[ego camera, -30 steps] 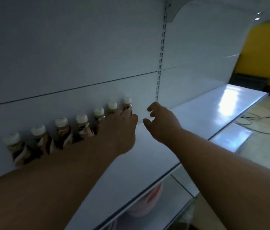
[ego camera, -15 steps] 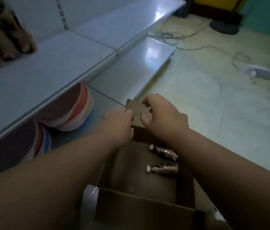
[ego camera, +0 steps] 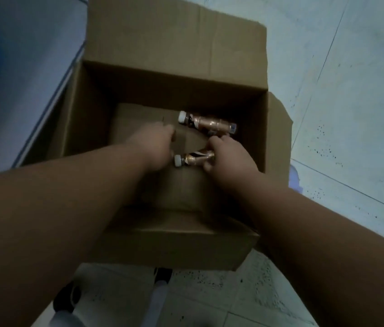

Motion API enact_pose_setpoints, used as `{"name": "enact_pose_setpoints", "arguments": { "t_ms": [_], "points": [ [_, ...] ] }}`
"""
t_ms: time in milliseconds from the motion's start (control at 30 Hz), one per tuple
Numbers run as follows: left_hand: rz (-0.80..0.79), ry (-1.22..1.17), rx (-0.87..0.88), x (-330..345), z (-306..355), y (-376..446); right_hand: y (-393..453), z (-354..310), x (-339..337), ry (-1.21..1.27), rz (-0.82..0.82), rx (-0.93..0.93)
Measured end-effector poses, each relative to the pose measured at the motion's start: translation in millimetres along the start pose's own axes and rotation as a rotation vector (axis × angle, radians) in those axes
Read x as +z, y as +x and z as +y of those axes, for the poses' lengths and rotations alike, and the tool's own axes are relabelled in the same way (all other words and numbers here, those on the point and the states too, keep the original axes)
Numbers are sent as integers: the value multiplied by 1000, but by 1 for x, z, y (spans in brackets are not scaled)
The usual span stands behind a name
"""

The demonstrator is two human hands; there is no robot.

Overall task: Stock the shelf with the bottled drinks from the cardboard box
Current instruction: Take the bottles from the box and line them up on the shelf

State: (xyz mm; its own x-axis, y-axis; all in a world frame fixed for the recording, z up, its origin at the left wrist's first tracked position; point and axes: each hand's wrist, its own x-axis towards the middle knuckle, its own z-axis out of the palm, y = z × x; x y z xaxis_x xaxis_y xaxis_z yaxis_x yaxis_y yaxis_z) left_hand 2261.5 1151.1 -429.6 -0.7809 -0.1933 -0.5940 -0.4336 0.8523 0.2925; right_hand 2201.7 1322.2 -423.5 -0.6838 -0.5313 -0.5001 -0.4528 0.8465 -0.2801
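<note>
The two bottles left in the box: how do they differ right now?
The far bottle lies free on the box floor, whole length showing, no hand on it. The near bottle has the right hand closed over its body, so only cap and neck show; the left hand sits just beside its cap. The far bottle lies near the right wall of the cardboard box, the near one closer to the middle. Both lie sideways, white caps pointing left.
</note>
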Motion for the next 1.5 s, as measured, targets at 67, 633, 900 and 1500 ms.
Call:
{"name": "enact_pose_setpoints", "arguments": {
  "t_ms": [67, 633, 900, 1500],
  "points": [
    [-13, -58, -35, 6, -5, 24, 20, -1, 18, -139, 37, -30],
    [-188, -1583, -579, 69, -7, 41, 74, -17, 40, 650, -229, 207],
    [-26, -1648, -591, 79, -36, 52, 103, -11, 30, 68, 234, 32],
    [176, -1485, -480, -24, -45, -44, 48, -63, -44, 552, -10, 129]
  ]
}}
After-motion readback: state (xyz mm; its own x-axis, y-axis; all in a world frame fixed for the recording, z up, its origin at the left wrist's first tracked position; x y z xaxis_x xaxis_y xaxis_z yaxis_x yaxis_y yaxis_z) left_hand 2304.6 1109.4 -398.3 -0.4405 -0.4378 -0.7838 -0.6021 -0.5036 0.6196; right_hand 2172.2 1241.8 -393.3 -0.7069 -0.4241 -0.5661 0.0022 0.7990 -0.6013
